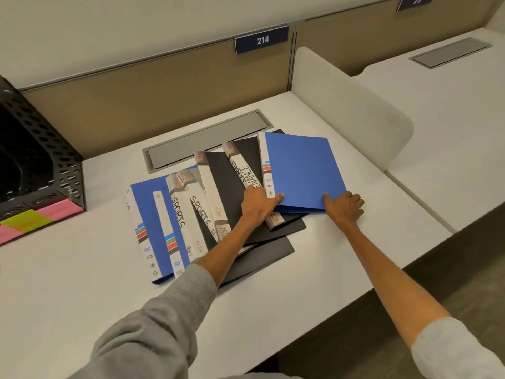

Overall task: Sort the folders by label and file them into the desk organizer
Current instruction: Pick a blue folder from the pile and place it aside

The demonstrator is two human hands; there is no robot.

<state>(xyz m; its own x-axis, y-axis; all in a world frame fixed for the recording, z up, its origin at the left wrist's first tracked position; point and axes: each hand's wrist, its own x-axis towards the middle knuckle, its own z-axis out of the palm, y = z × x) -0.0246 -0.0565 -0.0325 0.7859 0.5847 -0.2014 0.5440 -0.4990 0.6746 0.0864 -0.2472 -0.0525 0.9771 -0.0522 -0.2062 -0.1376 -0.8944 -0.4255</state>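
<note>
Head: folder [300,170] in left hand [258,206], right hand [345,207]

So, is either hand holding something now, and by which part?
Both grip the blue folder by its near edge: the left hand at the corner beside the spine, the right hand further right, thumb on top.

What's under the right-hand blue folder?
Under the blue folder: a black folder with a FINANCE spine showing at its left edge, and another spine end poking out at the near edge. That spine's label is covered.
</note>
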